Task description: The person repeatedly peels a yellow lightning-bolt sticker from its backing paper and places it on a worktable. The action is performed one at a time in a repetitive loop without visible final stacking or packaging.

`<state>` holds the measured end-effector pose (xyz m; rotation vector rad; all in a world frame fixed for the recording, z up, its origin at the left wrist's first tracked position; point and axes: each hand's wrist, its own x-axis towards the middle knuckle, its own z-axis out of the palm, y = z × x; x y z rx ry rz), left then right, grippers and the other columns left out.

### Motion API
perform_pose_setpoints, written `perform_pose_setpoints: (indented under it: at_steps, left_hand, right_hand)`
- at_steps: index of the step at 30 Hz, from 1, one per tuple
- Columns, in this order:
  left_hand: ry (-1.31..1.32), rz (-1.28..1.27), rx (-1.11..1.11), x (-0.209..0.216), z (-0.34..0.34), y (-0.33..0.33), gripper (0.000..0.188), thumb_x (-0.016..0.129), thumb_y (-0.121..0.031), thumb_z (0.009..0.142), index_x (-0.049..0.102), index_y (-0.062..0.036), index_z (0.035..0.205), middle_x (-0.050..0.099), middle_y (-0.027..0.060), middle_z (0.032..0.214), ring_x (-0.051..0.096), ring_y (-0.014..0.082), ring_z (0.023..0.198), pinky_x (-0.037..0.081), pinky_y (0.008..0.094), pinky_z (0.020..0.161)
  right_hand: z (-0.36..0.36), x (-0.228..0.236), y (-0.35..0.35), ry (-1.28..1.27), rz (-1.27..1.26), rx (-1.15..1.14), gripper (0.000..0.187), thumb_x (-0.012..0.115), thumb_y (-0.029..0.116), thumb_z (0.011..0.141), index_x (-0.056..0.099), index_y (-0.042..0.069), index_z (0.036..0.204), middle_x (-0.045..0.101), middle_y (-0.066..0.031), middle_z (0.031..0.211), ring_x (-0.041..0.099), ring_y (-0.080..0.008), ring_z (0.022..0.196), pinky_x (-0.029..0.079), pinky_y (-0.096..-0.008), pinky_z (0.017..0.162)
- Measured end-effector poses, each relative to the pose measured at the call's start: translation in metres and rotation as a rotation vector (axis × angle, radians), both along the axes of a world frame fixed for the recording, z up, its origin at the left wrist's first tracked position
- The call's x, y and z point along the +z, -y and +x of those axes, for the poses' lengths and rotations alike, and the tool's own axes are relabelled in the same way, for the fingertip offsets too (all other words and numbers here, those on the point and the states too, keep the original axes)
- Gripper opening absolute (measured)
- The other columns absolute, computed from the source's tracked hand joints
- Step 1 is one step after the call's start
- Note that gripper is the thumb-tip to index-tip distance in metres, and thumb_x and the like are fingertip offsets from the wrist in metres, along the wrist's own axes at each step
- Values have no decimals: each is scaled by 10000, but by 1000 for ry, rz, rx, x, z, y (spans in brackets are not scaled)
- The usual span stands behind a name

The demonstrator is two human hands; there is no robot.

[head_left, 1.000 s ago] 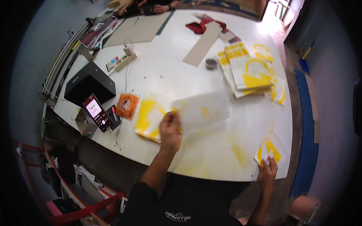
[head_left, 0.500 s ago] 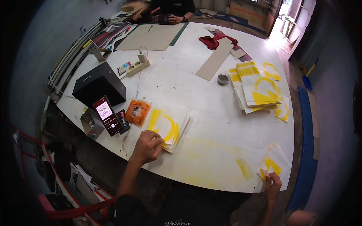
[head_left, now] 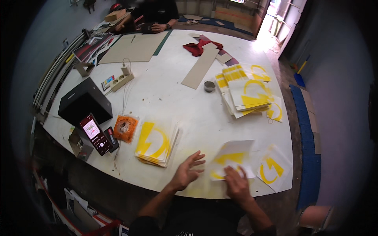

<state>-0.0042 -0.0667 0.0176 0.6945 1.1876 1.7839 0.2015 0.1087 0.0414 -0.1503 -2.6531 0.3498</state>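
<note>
A white paper sheet with a yellow print lies slanted over the front of the table, blurred by motion. Its near edge is in my right hand, whose fingers lie over the paper; the thumb is hidden. Just left of that sheet, my left hand hovers open, fingers apart and nothing in them. A stack of similar yellow-printed sheets sits farther left. To the right, another printed sheet lies flat near the table's edge.
Larger piles of yellow-printed sheets stand at the right, beside a small round tin. On the left are a lit phone, a black box, an orange packet and a power strip. Another person sits at the far side.
My left hand has left the left stack and moved right, opening. My right hand has come inward from the right edge and now has a sheet at the middle. The whole view has shifted.
</note>
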Motion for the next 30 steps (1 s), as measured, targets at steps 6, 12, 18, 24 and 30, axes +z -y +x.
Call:
perform_pose_setpoints:
  at_steps: [6, 12, 18, 24, 30]
  left_hand:
    - [-67, -244, 231, -29, 16, -20, 304, 638, -161, 1095, 687, 43, 1315, 780, 81, 1119, 695, 98, 971, 564, 274, 875]
    - [141, -131, 169, -38, 6, -16, 290, 589, -173, 1130, 681, 59, 1278, 759, 58, 1097, 687, 87, 932, 553, 268, 812]
    - [48, -160, 243, -23, 1, -33, 333, 563, -251, 1148, 723, 32, 1077, 714, -1, 940, 598, 48, 802, 498, 249, 717]
    - [-193, -315, 284, -21, -4, -41, 350, 564, -224, 1144, 746, 59, 1047, 739, 2, 912, 605, 30, 825, 501, 227, 732]
    - [13, -261, 93, -11, -19, -45, 277, 599, -176, 1120, 727, 43, 1230, 784, 64, 1076, 717, 93, 944, 590, 267, 826]
  right_hand:
    - [-14, 3, 15, -23, -315, 56, 429, 811, 149, 899, 649, 2, 1268, 646, -220, 1396, 614, -387, 1333, 428, -561, 1165]
    - [-3, -25, -29, -356, -1185, -524, 328, 786, 83, 980, 646, -66, 1237, 736, -101, 995, 685, -140, 898, 536, -281, 794]
    - [2, -16, -41, -369, -1338, -500, 133, 767, 60, 1007, 709, -35, 933, 699, 18, 803, 572, -4, 700, 429, -185, 633]
    - [16, -10, -58, -390, -1420, -406, 108, 783, 41, 987, 716, -32, 944, 720, 0, 828, 611, -29, 718, 458, -198, 648]
    - [6, 2, -75, -192, -1779, -138, 238, 700, 134, 1061, 696, -65, 1193, 759, -61, 1052, 667, -65, 926, 531, -242, 800]
